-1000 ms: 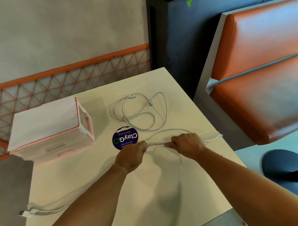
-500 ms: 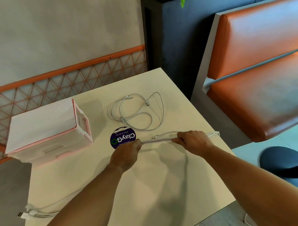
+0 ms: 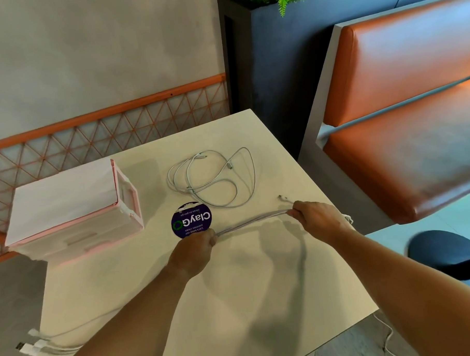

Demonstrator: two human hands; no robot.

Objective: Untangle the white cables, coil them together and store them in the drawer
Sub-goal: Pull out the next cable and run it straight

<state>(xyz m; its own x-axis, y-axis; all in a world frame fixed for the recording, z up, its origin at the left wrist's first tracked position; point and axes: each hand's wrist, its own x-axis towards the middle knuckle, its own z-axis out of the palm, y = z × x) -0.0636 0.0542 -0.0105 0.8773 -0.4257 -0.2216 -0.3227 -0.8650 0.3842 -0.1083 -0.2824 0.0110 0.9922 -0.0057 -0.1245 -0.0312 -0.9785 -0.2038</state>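
- Judged mid-untangle: found white strands (image 3: pixel 252 221) pulled straight above the table (image 3: pixel 261 311), with left hand (image 3: pixel 196 249) and right hand (image 3: pixel 319 218) each clamped on one end of the run.
- Noted loose cable tangle (image 3: pixel 212 178) lying untouched at 12 o'clock of the hands, and plug ends (image 3: pixel 31 347) trailing off the table edge at 8 o'clock.
- Reckoned next move: gather slack, then loop. Placed pink drawer box (image 3: pixel 73 211) at 10 o'clock, seemingly closed.
- Read "ClayGo", upside down, on round purple sticker (image 3: pixel 192 220); left smaller print unvouched.

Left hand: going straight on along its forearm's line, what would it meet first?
Most likely the loose white cable coil lying on the table, past the edge of the ClayGo sticker. The left hand grips the stretched cable bundle; its height over the table is unclear.
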